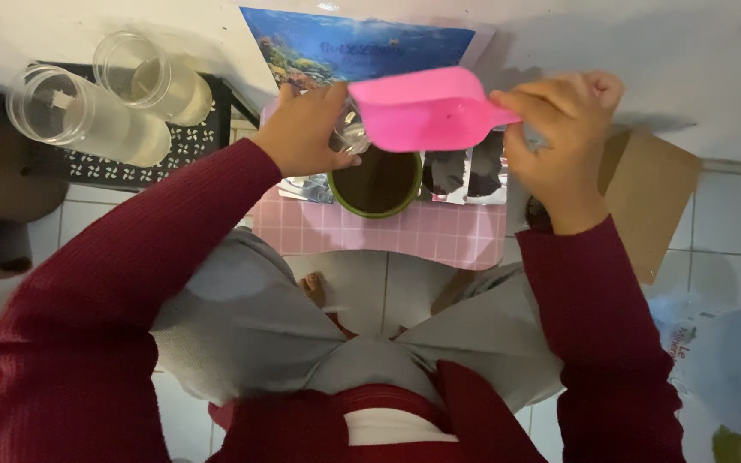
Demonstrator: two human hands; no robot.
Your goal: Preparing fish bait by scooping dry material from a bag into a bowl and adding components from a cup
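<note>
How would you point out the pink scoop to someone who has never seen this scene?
Find the pink checked mat on the tiled floor, between the two red sleeves. Just above the green pot of dark soil on it hangs the scoop, its handle held by the right hand. It is the only solid bright pink thing.

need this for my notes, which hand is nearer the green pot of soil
Left. The left hand sits just above the green pot's rim, holding a clear cup; the right hand is off to its right, holding the pink scoop.
</note>
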